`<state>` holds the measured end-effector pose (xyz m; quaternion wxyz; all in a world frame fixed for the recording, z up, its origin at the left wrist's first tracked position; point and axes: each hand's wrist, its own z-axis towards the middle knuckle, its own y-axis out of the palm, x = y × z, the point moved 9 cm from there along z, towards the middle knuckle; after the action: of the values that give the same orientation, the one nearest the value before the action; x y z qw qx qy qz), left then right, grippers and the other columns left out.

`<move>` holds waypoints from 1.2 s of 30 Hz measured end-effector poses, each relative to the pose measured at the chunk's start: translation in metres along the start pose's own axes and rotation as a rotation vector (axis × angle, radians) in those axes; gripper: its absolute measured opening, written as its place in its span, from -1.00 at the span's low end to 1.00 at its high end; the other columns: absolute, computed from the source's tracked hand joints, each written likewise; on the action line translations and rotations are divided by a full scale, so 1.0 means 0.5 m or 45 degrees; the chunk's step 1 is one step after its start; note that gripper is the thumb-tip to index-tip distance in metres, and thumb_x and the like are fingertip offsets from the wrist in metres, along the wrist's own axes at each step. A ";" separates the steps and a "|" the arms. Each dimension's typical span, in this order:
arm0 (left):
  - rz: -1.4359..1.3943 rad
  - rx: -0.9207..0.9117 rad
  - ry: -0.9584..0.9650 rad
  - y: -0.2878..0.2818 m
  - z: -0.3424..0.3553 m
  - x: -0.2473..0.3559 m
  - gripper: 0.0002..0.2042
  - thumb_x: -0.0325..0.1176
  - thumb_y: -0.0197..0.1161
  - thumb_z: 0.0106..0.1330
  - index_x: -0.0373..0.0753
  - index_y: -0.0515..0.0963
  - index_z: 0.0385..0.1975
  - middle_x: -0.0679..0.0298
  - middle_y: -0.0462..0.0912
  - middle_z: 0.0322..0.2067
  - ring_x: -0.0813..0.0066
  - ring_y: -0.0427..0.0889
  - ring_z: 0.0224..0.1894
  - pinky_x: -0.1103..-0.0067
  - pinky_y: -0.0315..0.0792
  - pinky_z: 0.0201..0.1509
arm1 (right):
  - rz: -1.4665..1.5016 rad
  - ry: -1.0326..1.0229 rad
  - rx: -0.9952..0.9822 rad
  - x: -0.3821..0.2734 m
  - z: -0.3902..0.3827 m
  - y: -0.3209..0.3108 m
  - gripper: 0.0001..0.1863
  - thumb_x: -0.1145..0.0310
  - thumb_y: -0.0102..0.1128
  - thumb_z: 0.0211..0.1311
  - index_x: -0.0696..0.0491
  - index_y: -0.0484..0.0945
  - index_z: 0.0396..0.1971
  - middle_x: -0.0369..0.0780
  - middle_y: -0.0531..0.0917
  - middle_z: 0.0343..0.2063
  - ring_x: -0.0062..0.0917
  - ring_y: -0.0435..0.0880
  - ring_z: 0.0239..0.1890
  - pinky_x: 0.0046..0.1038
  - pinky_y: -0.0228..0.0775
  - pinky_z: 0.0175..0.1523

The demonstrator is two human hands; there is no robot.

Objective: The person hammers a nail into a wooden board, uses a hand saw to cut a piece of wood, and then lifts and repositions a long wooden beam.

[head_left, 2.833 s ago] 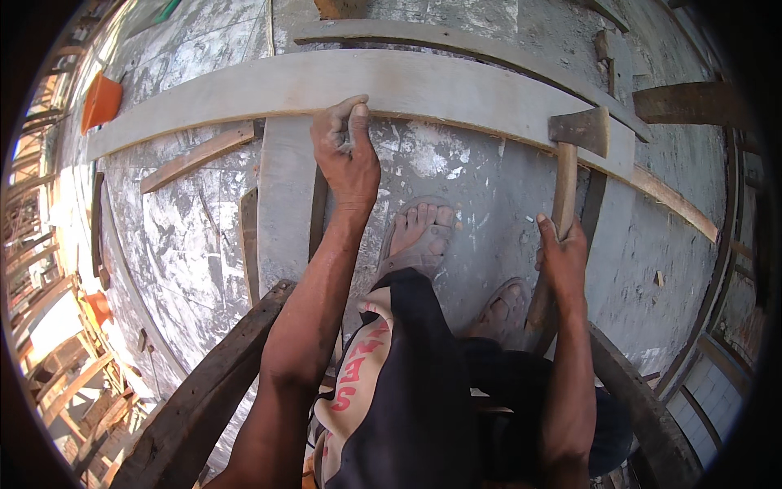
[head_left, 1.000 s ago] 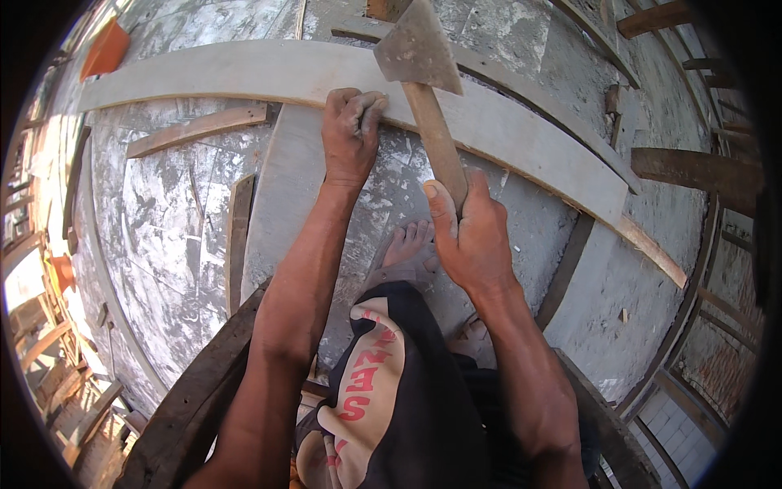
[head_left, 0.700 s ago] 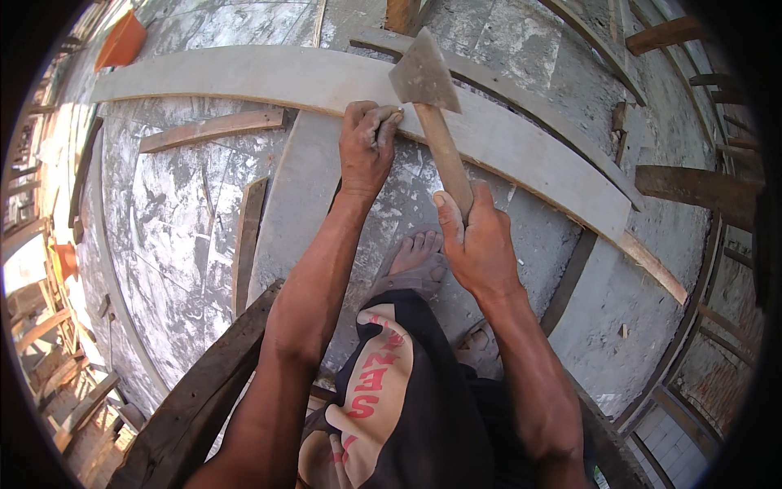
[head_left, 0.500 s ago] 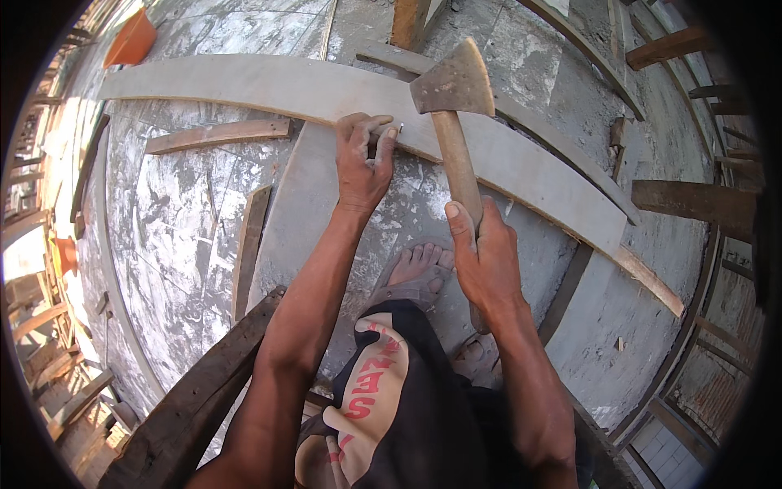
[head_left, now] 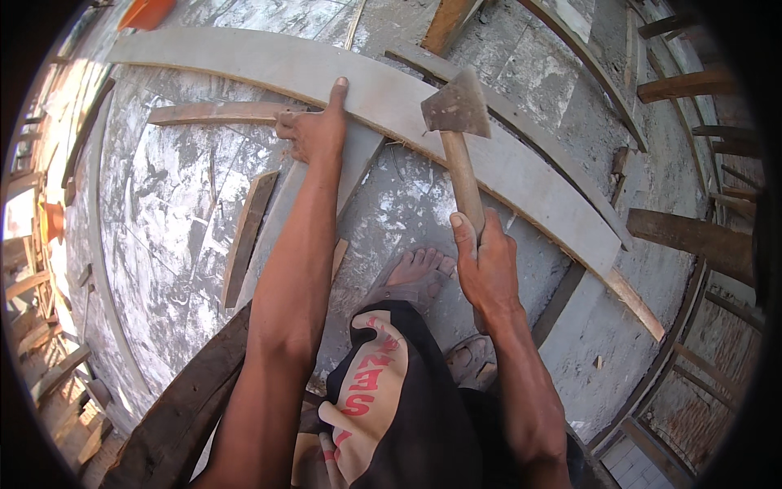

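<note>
A long grey wooden board [head_left: 244, 57] runs across in front of me, slanting down to the right. My left hand [head_left: 316, 133] grips its near edge, the thumb lying on the upper face and the fingers curled below, partly hidden. In my right hand [head_left: 487, 265] is a hatchet [head_left: 461, 167], held by its wooden handle with the head up. The broad metal head overlaps the board in this view; I cannot tell whether it touches. A short wood strip [head_left: 216, 113] ends beside my left fingers.
A second narrow plank [head_left: 529, 138] lies along the board's far side. Another short wood piece [head_left: 248, 236] rests left of my forearm. Dark timbers [head_left: 692, 236] jut in at the right. An orange container [head_left: 147, 12] stands far left. My sandalled foot [head_left: 411, 277] is below the board.
My left hand has moved left and turned, from a pinch on a small shiny piece to a grip on the board's edge. The board has shifted; the hatchet stays in my right hand.
</note>
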<state>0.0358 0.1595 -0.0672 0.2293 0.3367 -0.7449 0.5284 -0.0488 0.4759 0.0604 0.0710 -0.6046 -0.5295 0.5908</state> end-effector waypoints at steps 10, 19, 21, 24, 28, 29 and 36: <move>-0.001 -0.013 -0.012 0.013 0.012 -0.012 0.50 0.52 0.40 -0.09 -0.68 -0.30 0.45 -0.26 -0.12 0.47 -0.14 -0.07 0.57 -0.04 -0.18 0.58 | 0.052 0.025 0.025 0.000 0.020 -0.003 -0.64 0.19 0.19 0.49 0.26 0.45 -0.16 0.10 0.64 -0.56 0.06 0.74 -0.44 -0.09 0.49 -0.34; 0.014 0.007 -0.006 0.004 0.004 -0.009 0.52 0.55 0.39 -0.12 -0.66 -0.29 0.46 -0.26 -0.08 0.45 -0.20 -0.04 0.55 -0.01 -0.20 0.58 | 0.171 -0.109 0.144 0.019 -0.013 -0.004 -0.58 0.13 0.15 0.52 0.28 0.47 -0.15 0.12 0.67 -0.50 0.12 0.74 -0.37 -0.11 0.53 -0.29; -0.010 0.015 0.008 -0.003 0.018 0.002 0.51 0.54 0.40 -0.13 -0.65 -0.29 0.47 -0.26 -0.08 0.46 -0.20 -0.04 0.55 0.00 -0.21 0.59 | -0.055 0.114 -0.086 0.031 0.040 0.023 -0.60 0.16 0.17 0.50 0.28 0.46 -0.14 0.14 0.67 -0.49 0.13 0.74 -0.37 -0.10 0.54 -0.28; -0.025 0.048 0.027 -0.020 0.014 -0.013 0.51 0.53 0.41 -0.12 -0.63 -0.29 0.47 -0.25 -0.08 0.47 -0.19 -0.05 0.56 0.00 -0.25 0.59 | 0.242 -0.007 0.084 0.004 -0.019 -0.014 -0.50 0.05 0.10 0.53 0.31 0.48 -0.13 0.22 0.67 -0.46 0.19 0.72 -0.32 0.02 0.52 -0.22; -0.029 0.042 0.023 0.021 0.001 -0.010 0.50 0.54 0.40 -0.12 -0.62 -0.26 0.47 -0.28 -0.08 0.47 -0.19 -0.10 0.56 0.01 -0.27 0.59 | -0.131 0.067 -0.052 0.067 0.020 0.032 -0.49 0.02 0.07 0.54 0.30 0.49 -0.14 0.22 0.67 -0.46 0.20 0.72 -0.32 0.03 0.51 -0.22; -0.013 0.055 0.023 0.000 0.009 -0.019 0.50 0.54 0.40 -0.12 -0.62 -0.26 0.47 -0.28 -0.09 0.47 -0.19 -0.10 0.56 0.01 -0.28 0.59 | -0.094 0.084 -0.084 0.053 0.028 0.039 -0.50 0.04 0.08 0.54 0.30 0.48 -0.15 0.23 0.67 -0.45 0.21 0.71 -0.32 0.03 0.51 -0.22; -0.036 0.031 -0.022 -0.002 0.001 -0.023 0.50 0.56 0.39 -0.12 -0.62 -0.26 0.48 -0.28 -0.11 0.48 -0.18 -0.16 0.58 -0.03 -0.30 0.59 | -0.067 0.023 -0.040 0.033 0.025 0.056 -0.56 0.09 0.12 0.52 0.28 0.44 -0.19 0.25 0.64 -0.48 0.26 0.68 -0.29 0.06 0.46 -0.25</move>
<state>0.0442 0.1617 -0.0750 0.2260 0.3545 -0.7357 0.5311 -0.0475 0.4689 0.0264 0.0818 -0.5967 -0.5538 0.5749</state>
